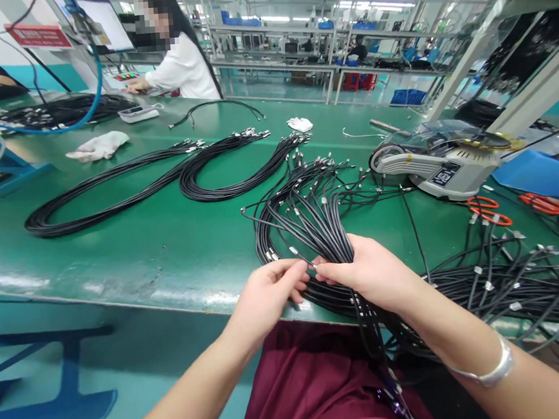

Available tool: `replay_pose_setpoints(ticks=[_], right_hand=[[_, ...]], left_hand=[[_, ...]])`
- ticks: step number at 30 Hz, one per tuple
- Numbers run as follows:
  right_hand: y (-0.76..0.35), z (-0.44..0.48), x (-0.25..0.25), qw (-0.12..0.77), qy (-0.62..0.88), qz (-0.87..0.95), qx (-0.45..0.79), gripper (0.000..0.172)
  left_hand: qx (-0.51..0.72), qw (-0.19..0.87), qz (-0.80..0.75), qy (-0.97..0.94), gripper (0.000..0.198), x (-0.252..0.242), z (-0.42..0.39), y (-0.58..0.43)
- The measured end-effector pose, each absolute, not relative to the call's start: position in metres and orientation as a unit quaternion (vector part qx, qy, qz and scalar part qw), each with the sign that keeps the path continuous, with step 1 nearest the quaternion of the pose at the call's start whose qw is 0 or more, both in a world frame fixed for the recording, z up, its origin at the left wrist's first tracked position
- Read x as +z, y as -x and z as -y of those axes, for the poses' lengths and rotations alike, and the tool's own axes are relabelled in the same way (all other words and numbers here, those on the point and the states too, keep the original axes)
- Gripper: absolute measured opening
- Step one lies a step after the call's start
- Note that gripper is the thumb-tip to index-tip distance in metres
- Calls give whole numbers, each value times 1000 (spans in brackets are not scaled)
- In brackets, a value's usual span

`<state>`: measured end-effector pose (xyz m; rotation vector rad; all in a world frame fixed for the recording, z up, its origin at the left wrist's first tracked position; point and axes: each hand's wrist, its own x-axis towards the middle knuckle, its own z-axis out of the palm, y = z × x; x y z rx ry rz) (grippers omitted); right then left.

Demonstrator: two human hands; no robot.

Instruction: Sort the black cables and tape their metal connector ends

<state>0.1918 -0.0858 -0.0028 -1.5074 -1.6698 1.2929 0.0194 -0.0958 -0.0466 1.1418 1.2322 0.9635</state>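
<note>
My right hand (369,270) is wrapped round a thick bundle of black cables (327,228) whose ends fan out away from me. Close beside it, my left hand (271,291) pinches one thin cable near its end, and its fingertips almost meet my right thumb. Under the bundle, a further loop of black cables (265,236) lies on the green table (119,267). Small metal or white pieces show at many cable ends. Part of the held bundle hangs over the table edge by my lap.
Two U-shaped cable bundles lie left, one long (58,220) and one shorter (210,190). A grey-white machine (450,167) stands right, near orange-handled scissors (490,211), a blue tray (538,176) and a loose cable heap (499,289). A co-worker in a white top (188,68) sits across.
</note>
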Motion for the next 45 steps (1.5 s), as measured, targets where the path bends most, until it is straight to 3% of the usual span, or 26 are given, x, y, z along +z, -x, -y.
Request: replay_pose_setpoints(ticks=[2, 5, 14, 21, 26, 32, 42, 45], right_hand=[[-192, 85, 0, 272, 557, 619, 482, 9], [-194, 86, 1, 271, 554, 622, 483, 9], [-200, 90, 8, 209, 586, 656, 427, 8], [-197, 88, 9, 234, 556, 683, 413, 14], [-201, 88, 12, 183, 589, 698, 363, 8], [-202, 88, 14, 254, 577, 672, 388, 15], [-198, 86, 2, 256, 565, 673, 403, 19], [-203, 86, 3, 229, 563, 691, 391, 13]], left_hand=[[416, 671, -471, -394, 22, -44, 92, -31], [425, 728, -444, -304, 16, -39, 75, -34], [481, 680, -502, -232, 17, -33, 7, -19], [424, 738, -443, -280, 16, -29, 61, -39], [487, 701, -452, -259, 16, -27, 48, -34], [478, 732, -390, -288, 11, -34, 66, -48], [500, 745, -378, -230, 9, -34, 73, -66], [515, 743, -386, -182, 11, -32, 64, -65]])
